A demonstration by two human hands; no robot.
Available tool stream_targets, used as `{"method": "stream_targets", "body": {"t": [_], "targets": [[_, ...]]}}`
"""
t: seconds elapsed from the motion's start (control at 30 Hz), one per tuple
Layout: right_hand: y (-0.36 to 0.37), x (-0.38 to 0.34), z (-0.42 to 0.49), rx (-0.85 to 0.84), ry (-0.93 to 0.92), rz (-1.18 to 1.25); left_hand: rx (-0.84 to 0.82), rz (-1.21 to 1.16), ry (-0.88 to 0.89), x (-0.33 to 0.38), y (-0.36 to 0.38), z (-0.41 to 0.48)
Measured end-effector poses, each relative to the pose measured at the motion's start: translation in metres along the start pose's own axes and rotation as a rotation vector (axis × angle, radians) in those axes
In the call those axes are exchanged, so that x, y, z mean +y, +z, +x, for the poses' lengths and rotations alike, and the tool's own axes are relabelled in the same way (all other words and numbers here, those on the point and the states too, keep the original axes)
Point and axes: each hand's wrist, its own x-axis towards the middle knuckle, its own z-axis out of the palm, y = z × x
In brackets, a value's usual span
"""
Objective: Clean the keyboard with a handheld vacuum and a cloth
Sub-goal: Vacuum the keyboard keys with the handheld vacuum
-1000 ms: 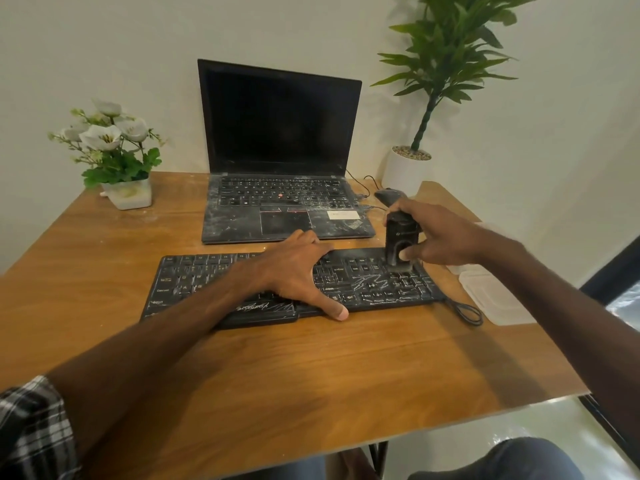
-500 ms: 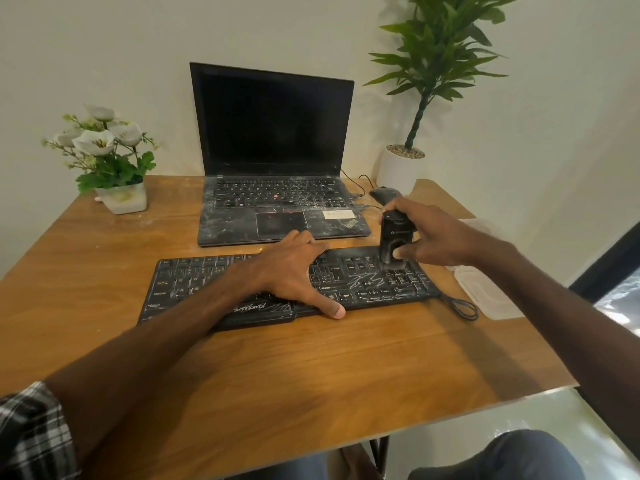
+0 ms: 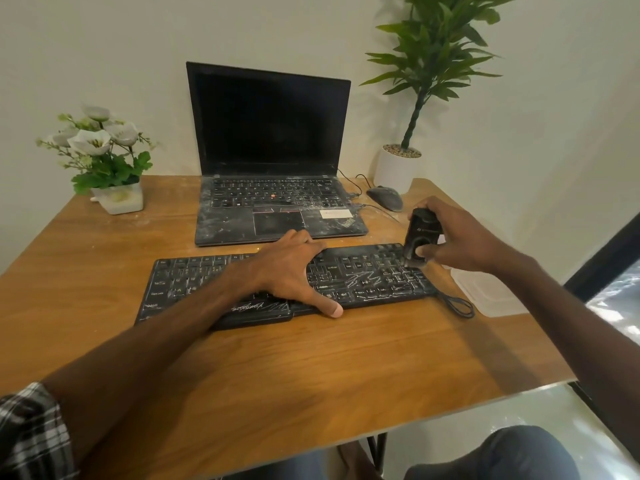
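Observation:
A black keyboard [image 3: 194, 278] streaked with white dust lies across the middle of the wooden table [image 3: 277, 368]. My left hand [image 3: 291, 268] rests spread over its centre, thumb at the front edge. My right hand [image 3: 457, 237] grips a small black handheld vacuum [image 3: 420, 237] upright, with its nozzle down on the keys at the keyboard's far right corner. A folded white cloth [image 3: 488, 289] lies on the table just right of the keyboard, partly hidden by my right forearm.
A dusty open laptop [image 3: 273, 206] sits behind the keyboard, a black mouse [image 3: 384, 197] to its right. A white flower pot [image 3: 114, 199] stands back left, a tall potted plant [image 3: 398, 168] back right. The keyboard's cable [image 3: 457, 303] loops beside the cloth.
My right hand and the vacuum shifted slightly along the keyboard's right end. My left hand has stayed in place on the keys.

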Motion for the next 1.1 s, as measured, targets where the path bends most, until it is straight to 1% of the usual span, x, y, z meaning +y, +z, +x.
{"method": "stream_targets", "body": {"t": [0.1,0.23,0.7,0.77,0.8,0.87,1.0,1.1], "targets": [[0.003,0.01,-0.011,0.057,0.044,0.05,-0.008,-0.001,0.0,0.001,0.0,0.0],[0.006,0.016,-0.021,0.081,0.085,0.132,-0.004,-0.005,0.001,0.001,0.0,0.001],[0.03,-0.022,-0.02,0.093,0.111,0.204,0.003,0.002,0.005,0.002,0.001,0.001],[0.031,-0.022,-0.019,0.077,0.132,0.275,0.005,0.002,0.003,0.001,0.001,0.001],[0.029,-0.021,-0.019,0.067,0.152,0.366,0.005,0.001,0.001,0.001,0.001,0.001],[0.024,-0.017,-0.019,0.085,0.194,0.458,0.009,0.008,0.002,0.001,0.002,0.0],[0.014,-0.01,-0.021,0.218,0.241,0.231,0.015,0.007,0.007,0.003,0.001,0.0],[0.018,-0.013,-0.025,0.227,0.261,0.155,0.02,0.009,0.006,0.003,0.001,0.0]]}}
